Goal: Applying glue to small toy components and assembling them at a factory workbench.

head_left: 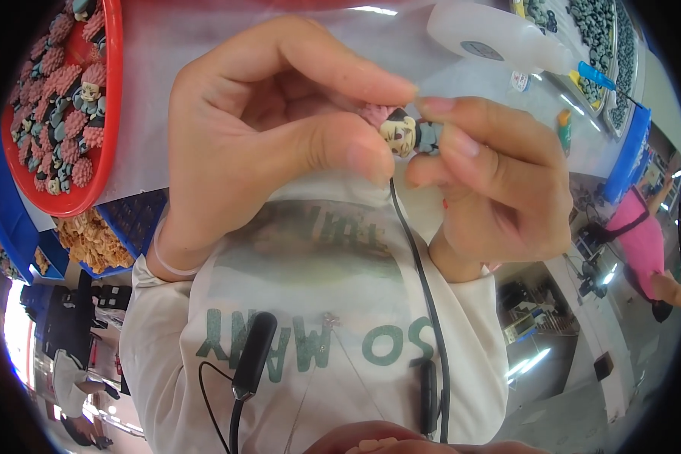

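Note:
Between my two hands, above the work surface, is a small painted figurine [399, 136] with a pale face, pink bumpy hair, black fringe and grey-blue body. My left hand [242, 129] pinches its pink-haired head end between thumb and forefinger. Thumb and fingers of my right hand [507, 166] are closed around the grey-blue body end, partly hiding it. At the left, a red tray [116, 98] holds many similar figurine pieces with pink hair and grey-blue bodies.
A white plastic bottle [499, 34] lies at the upper right beside a thin blue-handled tool [596, 76]. Trays of small grey-green parts [592, 26] stand beyond. Tan pieces [97, 240] sit in a blue crate at the left. A person in pink [637, 234] is at the far right.

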Action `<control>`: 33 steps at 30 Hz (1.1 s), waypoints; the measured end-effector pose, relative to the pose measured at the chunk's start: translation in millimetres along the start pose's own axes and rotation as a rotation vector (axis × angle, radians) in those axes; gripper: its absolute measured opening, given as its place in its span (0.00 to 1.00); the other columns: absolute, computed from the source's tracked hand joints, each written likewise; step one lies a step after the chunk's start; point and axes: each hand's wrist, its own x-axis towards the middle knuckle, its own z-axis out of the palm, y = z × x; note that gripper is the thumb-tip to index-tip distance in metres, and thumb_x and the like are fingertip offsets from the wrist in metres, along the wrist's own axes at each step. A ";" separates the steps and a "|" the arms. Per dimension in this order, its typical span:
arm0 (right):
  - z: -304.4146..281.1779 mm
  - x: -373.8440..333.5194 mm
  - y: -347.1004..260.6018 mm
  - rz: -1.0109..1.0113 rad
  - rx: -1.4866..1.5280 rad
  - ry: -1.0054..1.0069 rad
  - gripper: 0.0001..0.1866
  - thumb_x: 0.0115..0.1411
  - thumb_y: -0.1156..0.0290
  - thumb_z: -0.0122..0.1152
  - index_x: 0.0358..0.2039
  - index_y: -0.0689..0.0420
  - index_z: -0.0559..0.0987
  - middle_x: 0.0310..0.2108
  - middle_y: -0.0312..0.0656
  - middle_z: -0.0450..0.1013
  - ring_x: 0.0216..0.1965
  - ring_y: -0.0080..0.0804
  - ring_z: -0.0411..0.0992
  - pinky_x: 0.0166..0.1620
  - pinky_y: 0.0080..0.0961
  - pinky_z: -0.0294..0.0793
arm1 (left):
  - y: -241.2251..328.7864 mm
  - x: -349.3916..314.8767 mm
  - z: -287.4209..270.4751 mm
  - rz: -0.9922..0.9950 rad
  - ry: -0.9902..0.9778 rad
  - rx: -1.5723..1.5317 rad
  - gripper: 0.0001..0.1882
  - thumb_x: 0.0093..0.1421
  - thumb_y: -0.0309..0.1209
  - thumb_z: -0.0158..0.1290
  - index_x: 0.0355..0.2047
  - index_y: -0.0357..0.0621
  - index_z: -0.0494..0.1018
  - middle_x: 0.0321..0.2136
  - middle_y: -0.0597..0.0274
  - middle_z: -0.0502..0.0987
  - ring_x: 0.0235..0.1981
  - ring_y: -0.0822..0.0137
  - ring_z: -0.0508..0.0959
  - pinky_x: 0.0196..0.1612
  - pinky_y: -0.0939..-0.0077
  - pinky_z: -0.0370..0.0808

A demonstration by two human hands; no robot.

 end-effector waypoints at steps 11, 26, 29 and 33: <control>0.4 -10.3 0.9 -0.047 -0.098 -0.038 0.11 0.48 0.79 0.61 0.34 0.63 0.75 0.41 0.56 0.67 0.35 0.39 0.71 0.38 0.23 0.72 | -4.5 -1.8 -1.7 0.062 0.057 0.127 0.19 0.48 0.32 0.60 0.37 0.34 0.69 0.32 0.58 0.72 0.32 0.71 0.74 0.35 0.81 0.74; -3.0 -26.1 15.8 -0.045 -0.137 0.293 0.12 0.45 0.86 0.54 0.32 0.63 0.76 0.32 0.47 0.68 0.30 0.32 0.69 0.32 0.21 0.69 | 1.7 1.5 2.3 0.224 -0.114 0.051 0.19 0.50 0.30 0.56 0.41 0.34 0.68 0.40 0.49 0.71 0.39 0.60 0.74 0.42 0.70 0.71; 0.6 -32.7 20.6 0.045 -0.216 0.329 0.12 0.45 0.88 0.54 0.32 0.64 0.76 0.31 0.46 0.71 0.30 0.33 0.69 0.33 0.22 0.70 | 5.0 -7.4 1.9 0.173 -0.138 0.006 0.19 0.50 0.31 0.56 0.40 0.33 0.68 0.37 0.49 0.71 0.36 0.60 0.74 0.38 0.69 0.73; 7.0 -39.7 24.8 -0.012 -0.285 0.351 0.11 0.47 0.88 0.53 0.34 0.66 0.74 0.28 0.47 0.73 0.30 0.34 0.70 0.34 0.22 0.70 | 28.8 -20.9 -8.1 0.247 -0.067 0.023 0.20 0.50 0.34 0.58 0.39 0.31 0.69 0.34 0.46 0.73 0.32 0.61 0.75 0.34 0.71 0.73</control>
